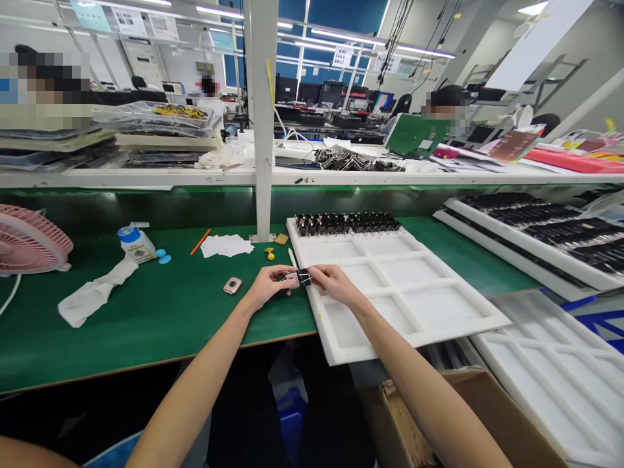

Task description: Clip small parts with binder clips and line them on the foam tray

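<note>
Over the left edge of the white foam tray (358,354), my two hands meet. My left hand (269,283) is closed on a small pale pink watch case (291,281), partly hidden by the fingers. A black binder clip (305,277) sits at the case's right end, and my right hand (330,281) pinches it. A pink smartwatch body (233,285) lies on the green mat, left of my left hand. Along the tray's far edge stands a row of black binder clips (348,223), some with pinkish pieces in them.
On the mat are a white bottle (136,244), a crumpled tissue (97,294), white paper slips (227,246), an orange stick (200,241) and a yellow knob (270,253). A pink fan (32,239) stands left. Stacked clip-filled trays (536,224) are right; a cardboard box (468,390) sits below.
</note>
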Demonstrator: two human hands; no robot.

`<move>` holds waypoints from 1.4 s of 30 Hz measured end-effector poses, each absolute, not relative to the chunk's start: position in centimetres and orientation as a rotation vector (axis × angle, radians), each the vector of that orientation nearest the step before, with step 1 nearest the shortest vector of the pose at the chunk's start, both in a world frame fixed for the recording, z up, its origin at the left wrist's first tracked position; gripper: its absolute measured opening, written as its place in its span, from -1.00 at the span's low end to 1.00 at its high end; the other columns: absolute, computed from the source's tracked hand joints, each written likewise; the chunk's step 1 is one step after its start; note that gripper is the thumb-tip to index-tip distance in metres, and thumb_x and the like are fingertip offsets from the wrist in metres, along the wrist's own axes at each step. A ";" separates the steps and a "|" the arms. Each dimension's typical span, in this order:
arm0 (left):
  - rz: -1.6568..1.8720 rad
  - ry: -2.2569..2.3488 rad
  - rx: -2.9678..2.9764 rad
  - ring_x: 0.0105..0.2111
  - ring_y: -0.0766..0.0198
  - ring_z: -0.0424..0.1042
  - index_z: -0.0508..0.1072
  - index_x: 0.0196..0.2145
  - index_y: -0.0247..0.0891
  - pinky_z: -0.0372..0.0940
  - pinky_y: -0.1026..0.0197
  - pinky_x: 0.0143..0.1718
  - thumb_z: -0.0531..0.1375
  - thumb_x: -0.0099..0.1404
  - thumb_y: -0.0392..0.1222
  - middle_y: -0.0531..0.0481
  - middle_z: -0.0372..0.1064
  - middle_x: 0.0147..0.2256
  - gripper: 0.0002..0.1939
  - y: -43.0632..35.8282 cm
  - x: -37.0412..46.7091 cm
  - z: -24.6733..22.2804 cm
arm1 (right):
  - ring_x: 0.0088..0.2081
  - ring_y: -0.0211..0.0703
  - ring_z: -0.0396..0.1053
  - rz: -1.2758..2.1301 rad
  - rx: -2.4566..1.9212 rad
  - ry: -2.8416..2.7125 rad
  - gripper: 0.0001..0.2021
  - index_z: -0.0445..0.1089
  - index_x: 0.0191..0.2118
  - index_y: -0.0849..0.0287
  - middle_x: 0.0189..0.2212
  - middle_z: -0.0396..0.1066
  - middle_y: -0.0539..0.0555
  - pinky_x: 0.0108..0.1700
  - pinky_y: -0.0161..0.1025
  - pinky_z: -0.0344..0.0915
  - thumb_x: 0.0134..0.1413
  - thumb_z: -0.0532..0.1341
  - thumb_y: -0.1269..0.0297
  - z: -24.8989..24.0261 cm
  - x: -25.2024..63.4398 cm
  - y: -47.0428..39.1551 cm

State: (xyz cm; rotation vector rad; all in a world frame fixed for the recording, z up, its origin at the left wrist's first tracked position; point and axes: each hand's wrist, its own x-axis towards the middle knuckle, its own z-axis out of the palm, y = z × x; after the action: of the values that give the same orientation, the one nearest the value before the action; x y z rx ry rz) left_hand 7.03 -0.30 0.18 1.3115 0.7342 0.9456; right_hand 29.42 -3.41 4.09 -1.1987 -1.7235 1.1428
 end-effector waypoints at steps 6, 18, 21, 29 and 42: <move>0.939 0.725 1.320 -0.44 0.27 0.44 0.67 -0.07 -0.31 0.42 0.18 -0.37 0.51 0.06 -0.04 -0.14 0.55 -0.26 -0.50 -0.2 7.1 -0.1 | -0.55 -0.29 0.01 1.108 -1.216 -1.755 -0.47 0.37 -0.44 0.19 -0.64 0.09 -0.10 -0.47 -0.27 -0.05 0.27 0.11 -0.21 3.6 29.4 -3.3; 0.896 0.754 1.358 -0.41 0.23 0.43 0.65 -0.07 -0.35 0.43 0.16 -0.35 0.49 0.06 0.01 -0.13 0.53 -0.29 -0.48 -0.7 7.1 0.8 | -0.55 -0.28 0.09 1.097 -1.215 -1.735 -0.55 0.44 -0.39 0.19 -0.61 0.15 -0.09 -0.48 -0.28 0.01 0.27 0.14 -0.13 3.3 29.3 -3.4; 0.973 0.834 1.425 -0.35 0.14 0.50 0.60 0.02 -0.26 0.44 0.09 -0.28 0.41 0.18 0.06 -0.20 0.53 -0.16 -0.49 -0.6 7.3 0.9 | -0.56 -0.27 0.13 1.041 -1.249 -1.661 -0.52 0.35 -0.53 0.17 -0.65 0.17 -0.08 -0.46 -0.27 0.06 0.23 0.20 -0.13 3.5 29.8 -3.0; 1.255 1.810 1.889 -0.11 -0.05 0.50 0.57 -0.01 -0.16 0.39 -0.02 -0.12 0.18 0.33 0.20 -0.17 0.53 -0.07 -0.54 -1.5 0.2 1.9 | -0.38 -0.10 0.45 0.553 -1.576 -0.949 -0.57 0.45 -0.26 0.28 -0.37 0.53 0.22 -0.31 -0.20 0.42 0.21 0.14 -0.06 5.0 44.4 0.3; 0.541 2.377 1.883 0.16 -0.37 0.31 0.57 0.12 -0.18 0.33 -0.30 0.11 0.05 0.30 0.43 -0.29 0.39 0.14 -0.25 -4.0 -5.4 -0.1 | -0.05 0.15 0.47 0.013 -2.117 -0.881 -0.66 0.61 -0.07 0.19 -0.13 0.59 0.24 0.02 -0.09 0.31 0.15 0.22 0.14 1.5 59.4 3.4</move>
State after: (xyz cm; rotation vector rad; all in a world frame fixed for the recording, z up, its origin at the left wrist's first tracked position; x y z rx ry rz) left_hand -5.43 -4.04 -0.15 1.8831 2.3771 0.5413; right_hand 59.44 3.37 1.51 -2.1174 -0.8811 0.0127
